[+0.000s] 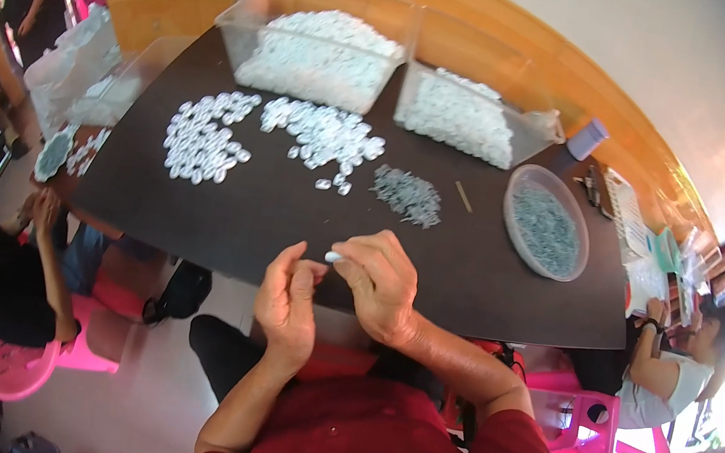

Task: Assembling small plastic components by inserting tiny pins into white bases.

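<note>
Above the near edge of the dark table [221,233], my right hand [382,286] pinches a small white oval plastic piece [333,257]. My left hand [288,304] is just to its left, fingers curled and thumb against them; what they hold, if anything, is too small to make out. Farther off lie two spreads of similar white oval pieces, one on the left [202,137] and one in the middle [329,137]. To their right is a loose heap of small grey-blue slender parts [406,196]. A round clear tub [507,213] holds more of these slender parts.
Two clear bins, a left one [232,43] and a right one [528,125], stand at the back with white pieces inside. A thin stick [463,197] lies near the tub. A lilac container [587,139] stands at the back right. Other people sit left and right on pink chairs.
</note>
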Available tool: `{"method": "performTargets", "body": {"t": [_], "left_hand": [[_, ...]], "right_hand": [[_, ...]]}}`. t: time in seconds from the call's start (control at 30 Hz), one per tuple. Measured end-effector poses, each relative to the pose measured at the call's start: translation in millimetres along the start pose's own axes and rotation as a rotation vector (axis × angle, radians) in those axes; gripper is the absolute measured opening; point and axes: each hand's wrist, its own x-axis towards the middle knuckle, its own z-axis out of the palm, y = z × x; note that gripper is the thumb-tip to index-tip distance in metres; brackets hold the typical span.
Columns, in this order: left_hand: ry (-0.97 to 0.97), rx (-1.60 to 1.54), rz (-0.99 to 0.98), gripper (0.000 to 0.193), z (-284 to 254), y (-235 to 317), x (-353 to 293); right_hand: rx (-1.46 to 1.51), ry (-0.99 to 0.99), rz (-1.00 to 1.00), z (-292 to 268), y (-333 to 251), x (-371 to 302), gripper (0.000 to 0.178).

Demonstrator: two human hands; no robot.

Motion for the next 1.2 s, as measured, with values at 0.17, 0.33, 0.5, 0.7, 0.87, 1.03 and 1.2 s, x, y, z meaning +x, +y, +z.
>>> {"method": "performTargets", "body": {"t": [0.17, 0.33, 0.5, 0.7, 0.87, 1.03, 1.2], "left_hand": [[-0.077, 0.259, 0.058, 0.022, -18.1, -16.6, 15.3], [-0.111, 0.191, 0.004, 0.021, -16.1, -26.4, 24.2], [-0.11, 0.231, -0.01, 0.019, -14.6, -23.7, 28.5], [-0.145, 0.319, -0.031, 0.017, -11.5, -13.4, 43.1], [-0.156, 0.373, 0.013, 0.012, -11.3, -3.7, 51.8], [-0.154, 0.368, 0.005, 0.014, -9.2, -14.4, 51.8], [-0.156, 0.367, -0.018, 0.015, -8.7, -17.6, 56.4]], "right_hand": [[-0.355, 0.021, -0.234, -53.7, 59.6, 70.8, 0.01], [-0.731, 0.201, -0.17, -116.4, 132.7, 152.3, 0.013], [-0.863, 0.215, -0.302, -104.0, 144.4, 158.5, 0.017], [-0.372, -0.273, -0.239, -0.6, 120.7, 68.6, 0.015], [-0.388, -0.412, -0.049, 22.8, 125.9, 53.7, 0.008], [-0.322, -0.492, 0.097, 27.0, 123.0, 57.1, 0.009], [-0.201, -0.548, 0.269, 23.1, 106.2, 62.3, 0.011]]}}
